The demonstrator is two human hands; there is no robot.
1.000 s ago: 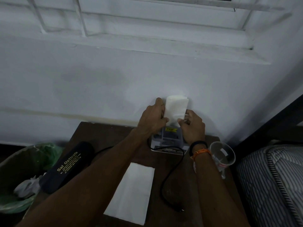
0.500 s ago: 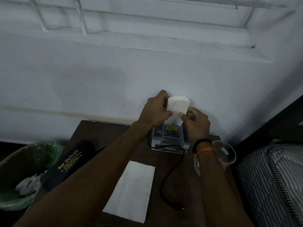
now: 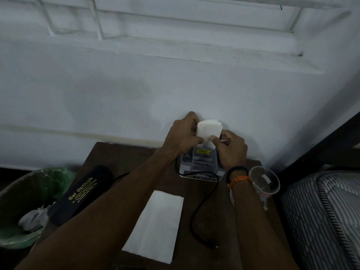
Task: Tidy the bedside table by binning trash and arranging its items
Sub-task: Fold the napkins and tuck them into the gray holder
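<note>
Both hands hold a folded white tissue (image 3: 209, 128) above the back of the dark wooden bedside table (image 3: 120, 152). My left hand (image 3: 184, 134) pinches its left edge and my right hand (image 3: 230, 149) grips its lower right corner. Beneath them sits a small grey box (image 3: 198, 165) with a yellow label. A flat white napkin (image 3: 155, 225) lies at the table's front. A black spectacle case (image 3: 81, 193) with gold lettering rests at the left edge. A black cable (image 3: 200, 207) loops across the table.
A green-lined bin (image 3: 23, 203) with crumpled white paper stands left of the table. A clear plastic cup (image 3: 265, 182) sits at the right edge by my wrist. A striped mattress (image 3: 321, 217) lies to the right. The white wall rises right behind the table.
The tissue has been folded down into a smaller, squarer shape between my hands. Both hands have stayed above the grey box.
</note>
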